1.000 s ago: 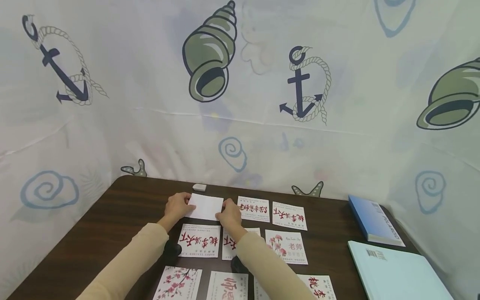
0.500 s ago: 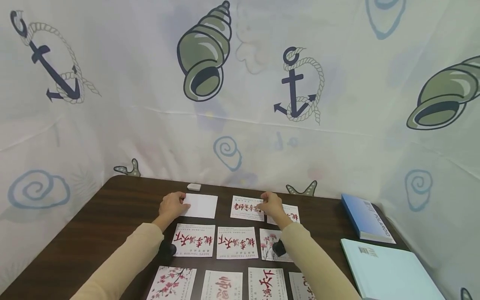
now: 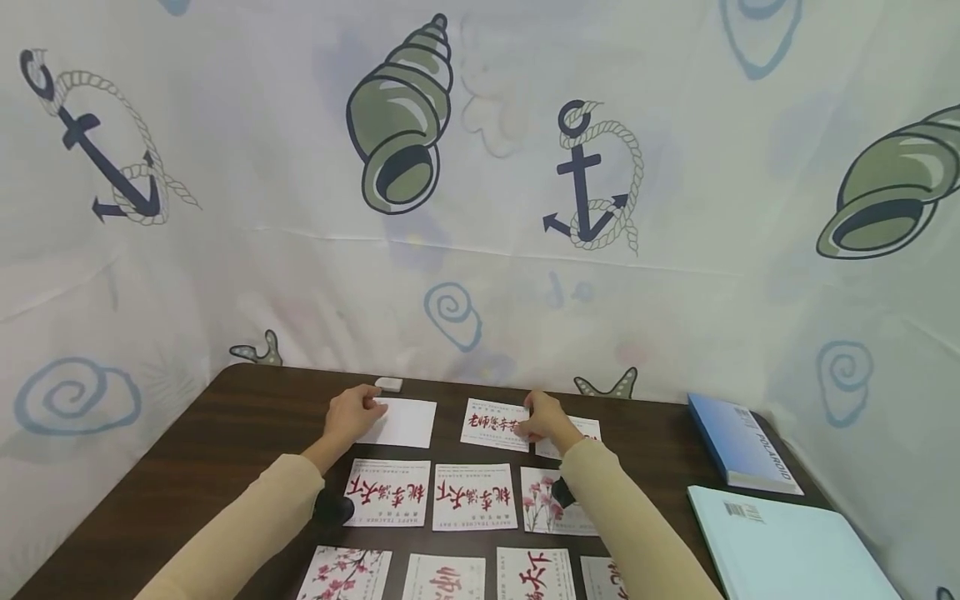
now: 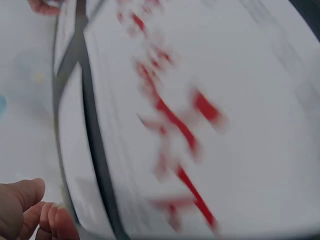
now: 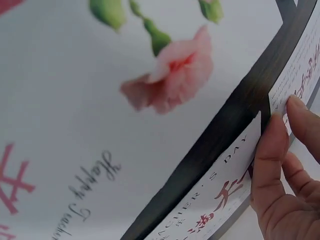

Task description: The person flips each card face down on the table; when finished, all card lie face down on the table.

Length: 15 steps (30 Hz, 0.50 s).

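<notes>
A blank white card [image 3: 405, 423] lies at the back left of the table. My left hand [image 3: 351, 421] holds its left edge, thumb over the face and fingers curled at the back corner; the left wrist view shows the same left hand [image 4: 37, 212] low at the edge. Right of it lies a card with red Chinese characters [image 3: 491, 423]. Its right edge is pinched between thumb and fingers of my right hand [image 3: 551, 421]. In the right wrist view, the fingers [image 5: 272, 150] come together at the card's edge. Another red-lettered card [image 3: 585, 429] is partly hidden behind that hand.
Nearer me lie two red-lettered cards [image 3: 475, 497] and a carnation card [image 3: 542, 504]. The front row includes a blossom card [image 3: 345, 575]. A blue box [image 3: 742, 446] and a pale blue book [image 3: 787, 542] stand at right. A small white block [image 3: 389, 384] lies behind the blank card.
My right hand has left the blank card's right edge and moved right to the red-lettered card's right edge. My left hand stays at the blank card. The head view has shifted slightly.
</notes>
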Each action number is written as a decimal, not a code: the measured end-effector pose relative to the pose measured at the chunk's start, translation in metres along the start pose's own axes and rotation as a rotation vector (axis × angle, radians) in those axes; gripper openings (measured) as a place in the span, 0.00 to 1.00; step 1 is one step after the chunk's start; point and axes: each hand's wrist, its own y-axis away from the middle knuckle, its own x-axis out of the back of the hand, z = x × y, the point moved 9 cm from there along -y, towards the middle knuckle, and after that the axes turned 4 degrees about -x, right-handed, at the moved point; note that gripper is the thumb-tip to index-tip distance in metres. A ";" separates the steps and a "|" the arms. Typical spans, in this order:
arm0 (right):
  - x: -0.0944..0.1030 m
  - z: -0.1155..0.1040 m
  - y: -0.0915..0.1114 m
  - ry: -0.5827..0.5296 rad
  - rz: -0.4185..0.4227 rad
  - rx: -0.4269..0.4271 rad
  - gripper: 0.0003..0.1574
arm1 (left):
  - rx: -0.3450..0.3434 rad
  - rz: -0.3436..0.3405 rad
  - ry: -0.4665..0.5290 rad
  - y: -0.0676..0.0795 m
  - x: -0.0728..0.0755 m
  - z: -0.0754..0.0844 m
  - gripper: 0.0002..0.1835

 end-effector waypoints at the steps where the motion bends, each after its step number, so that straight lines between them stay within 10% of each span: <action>1: 0.001 0.000 0.001 -0.004 -0.003 -0.001 0.29 | -0.013 -0.010 0.021 -0.001 -0.004 0.007 0.18; 8: 0.003 0.001 0.000 -0.024 -0.010 -0.012 0.32 | -0.070 -0.136 0.151 -0.005 -0.044 0.056 0.17; 15: -0.002 0.007 -0.003 -0.024 -0.005 -0.027 0.30 | 0.016 -0.236 0.285 -0.009 -0.085 0.074 0.19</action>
